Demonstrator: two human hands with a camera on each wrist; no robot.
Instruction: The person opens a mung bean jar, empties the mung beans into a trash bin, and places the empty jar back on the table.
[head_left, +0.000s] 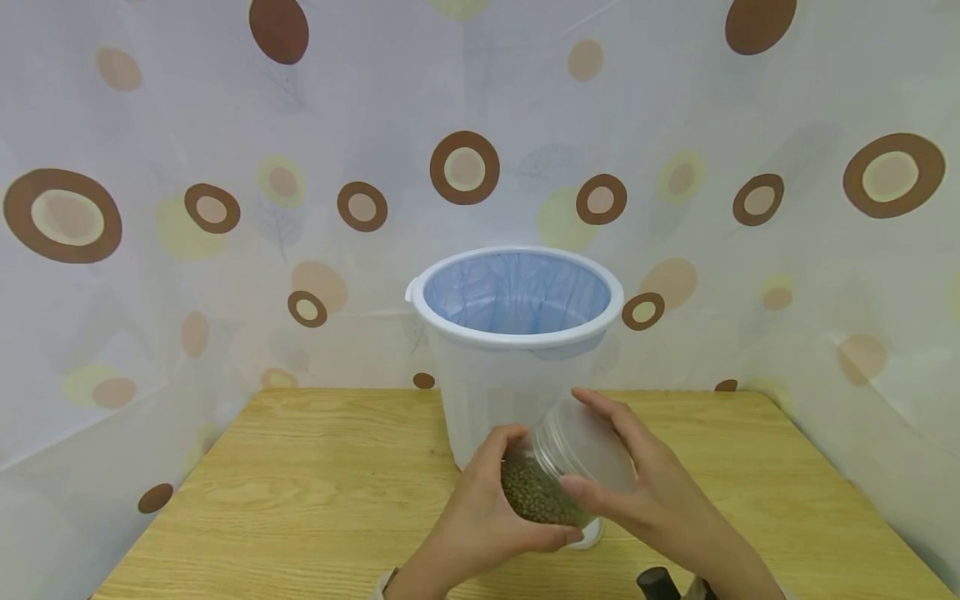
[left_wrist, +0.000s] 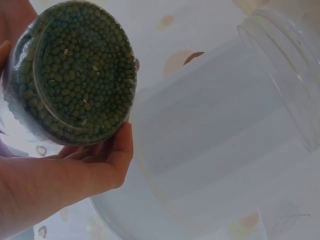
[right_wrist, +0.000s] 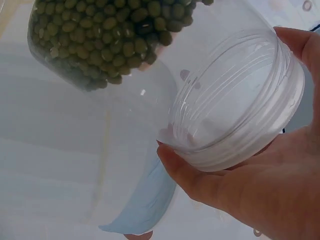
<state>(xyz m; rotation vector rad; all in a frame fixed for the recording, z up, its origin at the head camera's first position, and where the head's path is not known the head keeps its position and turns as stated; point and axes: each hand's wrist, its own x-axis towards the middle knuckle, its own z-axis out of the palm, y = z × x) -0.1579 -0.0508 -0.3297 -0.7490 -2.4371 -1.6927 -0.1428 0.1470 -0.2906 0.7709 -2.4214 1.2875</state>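
A clear jar part-filled with small green beans, which look like mung beans, is held tilted in front of the bin. My left hand grips its body, thumb and fingers around the side; the left wrist view shows the jar's base facing the camera. At the mouth end, the fingers and thumb of my right hand hold the rim of a translucent lid. Screw threads show through the plastic beside the lid in the right wrist view. Whether the lid is tight or loose cannot be told.
A white bin lined with a blue bag stands on the wooden table just behind the jar. Part of a white round object shows beneath the hands. A dotted curtain hangs around the table's back and sides.
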